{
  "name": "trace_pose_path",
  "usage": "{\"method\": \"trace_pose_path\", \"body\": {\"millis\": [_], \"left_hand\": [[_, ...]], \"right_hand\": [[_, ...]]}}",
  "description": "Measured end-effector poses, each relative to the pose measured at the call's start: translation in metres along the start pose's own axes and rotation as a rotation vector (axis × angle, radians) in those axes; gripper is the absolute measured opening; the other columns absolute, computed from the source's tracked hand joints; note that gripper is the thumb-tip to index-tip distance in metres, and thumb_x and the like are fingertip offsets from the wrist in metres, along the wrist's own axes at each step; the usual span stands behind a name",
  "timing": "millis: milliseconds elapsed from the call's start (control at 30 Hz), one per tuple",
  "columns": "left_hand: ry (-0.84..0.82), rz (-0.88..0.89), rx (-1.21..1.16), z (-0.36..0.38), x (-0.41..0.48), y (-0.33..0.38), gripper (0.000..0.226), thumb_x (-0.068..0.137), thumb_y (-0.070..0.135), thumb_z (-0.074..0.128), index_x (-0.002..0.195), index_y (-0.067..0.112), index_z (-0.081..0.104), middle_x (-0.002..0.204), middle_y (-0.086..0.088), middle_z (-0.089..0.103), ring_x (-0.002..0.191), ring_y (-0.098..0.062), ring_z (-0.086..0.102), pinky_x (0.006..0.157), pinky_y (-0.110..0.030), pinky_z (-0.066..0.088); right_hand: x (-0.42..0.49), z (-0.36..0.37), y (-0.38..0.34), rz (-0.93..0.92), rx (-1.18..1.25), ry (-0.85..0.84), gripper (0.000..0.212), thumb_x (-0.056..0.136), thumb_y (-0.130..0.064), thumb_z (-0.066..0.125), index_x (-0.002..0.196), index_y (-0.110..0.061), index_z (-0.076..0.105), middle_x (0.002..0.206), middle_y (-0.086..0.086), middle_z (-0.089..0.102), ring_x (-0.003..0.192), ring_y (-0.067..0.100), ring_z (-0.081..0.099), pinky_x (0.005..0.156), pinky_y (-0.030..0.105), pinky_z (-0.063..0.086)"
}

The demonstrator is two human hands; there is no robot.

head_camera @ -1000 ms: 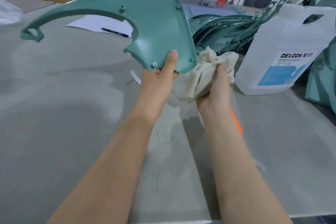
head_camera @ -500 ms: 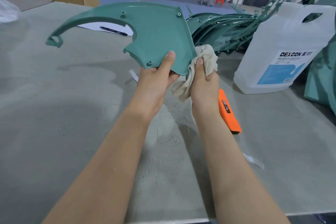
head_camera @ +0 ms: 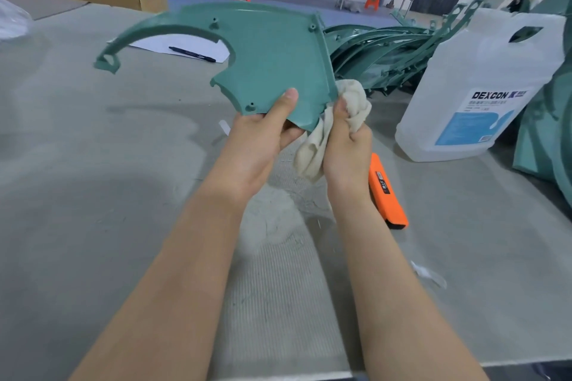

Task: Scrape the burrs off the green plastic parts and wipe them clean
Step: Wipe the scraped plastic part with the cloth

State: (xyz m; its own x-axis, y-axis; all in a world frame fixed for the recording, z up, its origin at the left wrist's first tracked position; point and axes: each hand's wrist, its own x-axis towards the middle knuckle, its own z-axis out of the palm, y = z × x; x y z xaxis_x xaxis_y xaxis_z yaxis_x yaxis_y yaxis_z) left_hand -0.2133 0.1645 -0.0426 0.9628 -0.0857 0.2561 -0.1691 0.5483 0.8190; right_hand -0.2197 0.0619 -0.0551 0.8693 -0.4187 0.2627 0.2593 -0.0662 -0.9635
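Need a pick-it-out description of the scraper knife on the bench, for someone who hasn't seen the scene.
Start at the big white DEXCON jug on the right of the grey table. Just left of its base, beside the right hand gripping the cloth, lies the knife. It is the only bright orange thing on the tabletop.

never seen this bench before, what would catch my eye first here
The big green plastic part, held up mid-frame by the left hand, stands out first. At its right edge the right hand grips a cream rag. An orange knife lies on the table beside that wrist, with a white jug behind.
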Motion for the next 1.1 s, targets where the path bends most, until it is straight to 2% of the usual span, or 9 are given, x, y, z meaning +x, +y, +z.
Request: {"method": "trace_pose_path", "body": {"millis": [133,233,300,500,700,800,933,1033,1100], "left_hand": [[0.004,0.0,0.068,-0.009,0.001,0.006,0.018,0.096,0.012,0.055,0.111,0.021,0.06,0.106,0.006,0.072,0.101,-0.013,0.068,0.079,-0.028,0.056],[0.013,0.014,0.187,-0.011,0.0,0.006,0.018,0.095,0.011,0.055,0.105,0.025,0.063,0.098,0.008,0.074,0.095,-0.012,0.07,0.073,-0.026,0.056],[0.009,0.043,0.31,-0.012,-0.001,0.004,0.018,0.094,0.011,0.057,0.097,0.027,0.064,0.09,0.01,0.074,0.088,-0.01,0.071,0.07,-0.026,0.056],[-0.297,-0.068,0.496,-0.012,-0.008,0.012,0.023,0.093,0.009,0.059,0.098,0.031,0.061,0.085,0.017,0.074,0.08,-0.005,0.071,0.063,-0.017,0.055],[-0.409,-0.222,0.461,-0.018,-0.009,0.021,0.017,0.09,0.009,0.06,0.098,0.024,0.063,0.084,0.009,0.075,0.077,-0.009,0.072,0.059,-0.018,0.055],[-0.446,-0.304,0.494,-0.023,-0.012,0.023,0.013,0.088,0.011,0.061,0.097,0.019,0.065,0.082,0.003,0.075,0.071,-0.01,0.071,0.056,-0.019,0.054],[-0.223,-0.294,0.361,-0.025,-0.004,0.019,0.01,0.09,0.015,0.059,0.095,0.017,0.067,0.085,0.002,0.075,0.075,-0.011,0.071,0.061,-0.024,0.058],[0.115,-0.295,0.11,-0.032,0.006,0.015,0.022,0.096,0.033,0.053,0.094,0.017,0.068,0.084,0.002,0.075,0.077,-0.012,0.07,0.063,-0.024,0.058],[0.173,-0.289,-0.146,-0.037,0.01,0.016,0.044,0.099,0.048,0.04,0.094,0.014,0.067,0.083,-0.003,0.075,0.076,-0.016,0.072,0.061,-0.026,0.057]], "right_hand": [[0.01,-0.009,-0.003,0.175,0.136,0.084,0.035,0.101,-0.047,0.041,0.1,-0.023,0.066,0.101,-0.001,0.072,0.098,0.015,0.068,0.085,0.03,0.053],[0.013,-0.016,-0.005,0.164,0.241,-0.144,0.023,0.1,-0.037,0.05,0.111,-0.022,0.065,0.115,0.001,0.07,0.109,0.017,0.066,0.096,0.036,0.051],[0.011,-0.011,-0.002,0.082,0.044,-0.235,0.014,0.1,-0.026,0.052,0.107,-0.02,0.063,0.109,0.001,0.07,0.107,0.02,0.065,0.092,0.035,0.053],[0.017,-0.01,-0.004,0.073,-0.057,0.11,0.027,0.099,-0.009,0.043,0.122,-0.004,0.056,0.117,0.012,0.064,0.108,0.026,0.061,0.097,0.045,0.049],[0.024,-0.023,-0.005,0.143,0.242,0.188,0.007,0.098,-0.021,0.055,0.101,-0.026,0.06,0.103,-0.007,0.069,0.097,0.011,0.067,0.087,0.036,0.054],[0.03,-0.036,-0.005,0.209,0.189,0.145,0.016,0.094,-0.016,0.057,0.109,-0.02,0.063,0.108,0.0,0.07,0.101,0.018,0.067,0.089,0.037,0.056],[0.03,-0.038,-0.002,0.201,-0.017,0.005,0.012,0.093,-0.033,0.06,0.09,-0.024,0.067,0.078,-0.01,0.072,0.079,0.01,0.068,0.067,0.022,0.054],[0.027,-0.027,-0.001,0.182,-0.038,-0.146,0.007,0.091,-0.028,0.064,0.091,-0.022,0.067,0.081,-0.008,0.072,0.08,0.012,0.066,0.076,0.03,0.053],[0.026,-0.019,0.002,0.158,-0.017,-0.146,0.007,0.092,-0.021,0.063,0.097,-0.018,0.066,0.082,0.001,0.068,0.079,0.016,0.061,0.075,0.033,0.048]]}}
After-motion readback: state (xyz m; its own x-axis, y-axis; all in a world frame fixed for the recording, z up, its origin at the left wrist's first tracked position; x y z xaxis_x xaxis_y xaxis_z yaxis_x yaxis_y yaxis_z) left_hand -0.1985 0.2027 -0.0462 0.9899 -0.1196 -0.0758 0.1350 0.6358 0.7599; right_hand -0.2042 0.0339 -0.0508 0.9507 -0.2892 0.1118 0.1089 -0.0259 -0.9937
